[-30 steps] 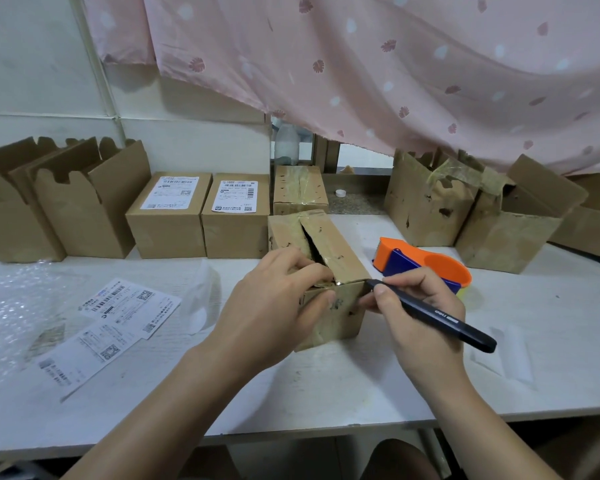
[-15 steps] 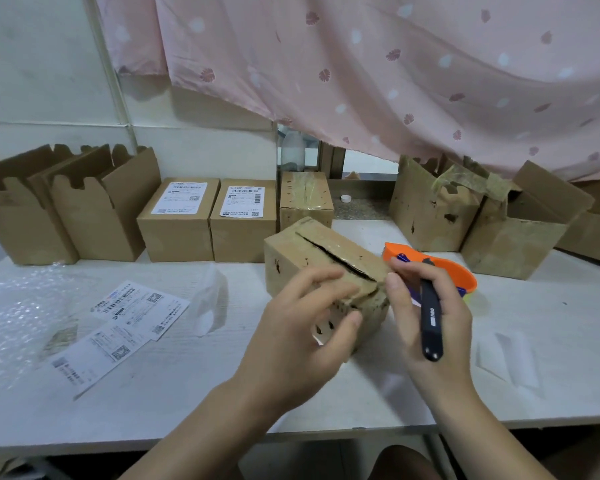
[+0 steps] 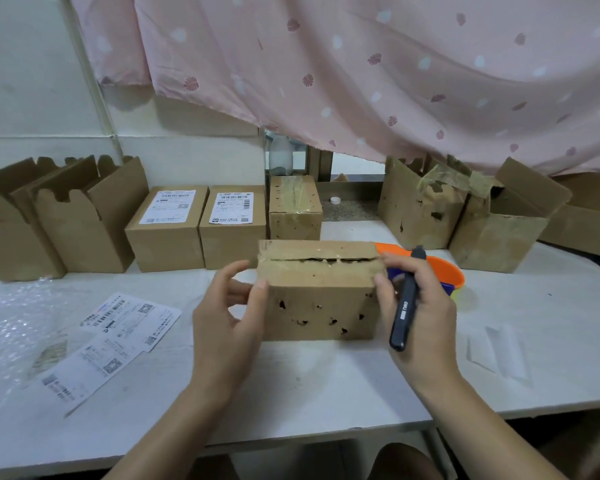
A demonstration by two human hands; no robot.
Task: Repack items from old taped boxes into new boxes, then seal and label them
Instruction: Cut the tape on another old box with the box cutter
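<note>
An old taped cardboard box (image 3: 321, 299) with small holes in its front stands on the white table (image 3: 326, 382), its long side facing me and its top seam slit open. My left hand (image 3: 227, 323) touches the box's left end, thumb on the front corner, fingers spread. My right hand (image 3: 420, 306) holds the box's right end and grips a dark utility knife (image 3: 405, 306) that points up.
An orange tape dispenser (image 3: 447, 271) sits behind the right hand. Two sealed labelled boxes (image 3: 194, 226) and another old taped box (image 3: 294, 207) stand behind. Open new boxes (image 3: 59, 216) stand left, opened old boxes (image 3: 465, 216) right. Loose shipping labels (image 3: 118, 334) and bubble wrap (image 3: 11, 327) lie left.
The box has been turned from end-on to long side facing me. The knife left the seam and now points up in my right hand. My left hand moved to the left end.
</note>
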